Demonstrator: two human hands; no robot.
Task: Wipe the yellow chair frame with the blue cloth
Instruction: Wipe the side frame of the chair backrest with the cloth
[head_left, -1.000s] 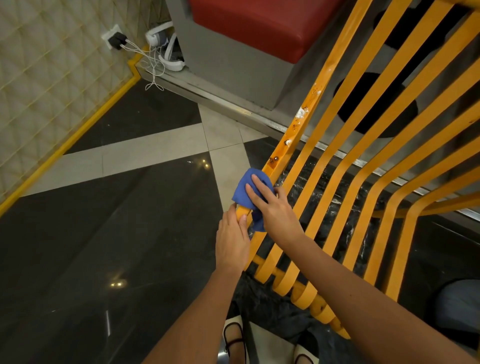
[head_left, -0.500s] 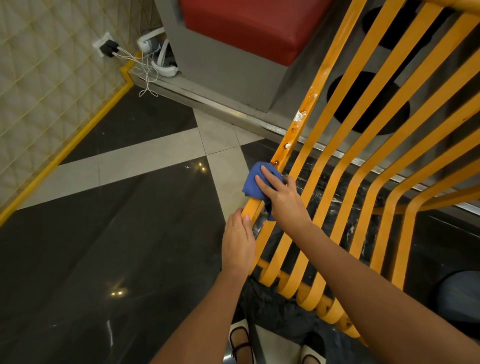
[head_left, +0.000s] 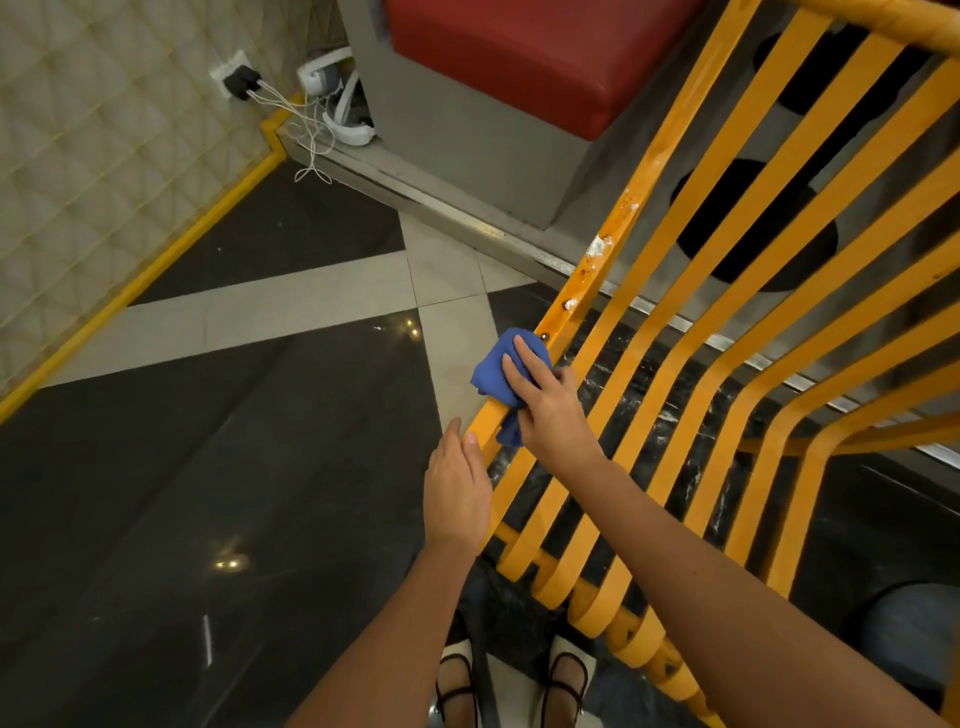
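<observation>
Blue cloth (head_left: 496, 374) under right hand (head_left: 548, 402).

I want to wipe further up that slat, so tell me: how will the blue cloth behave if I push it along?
The blue cloth is probably soft and floppy: it bunches under the right hand and drapes around the yellow chair frame. It should slide easily on the glossy slat, yet may snag at the white residue above.

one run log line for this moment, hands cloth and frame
right hand: pressing blue cloth on outer slat | left hand: open, resting by yellow chair frame | white specks above cloth: unwiped
</observation>
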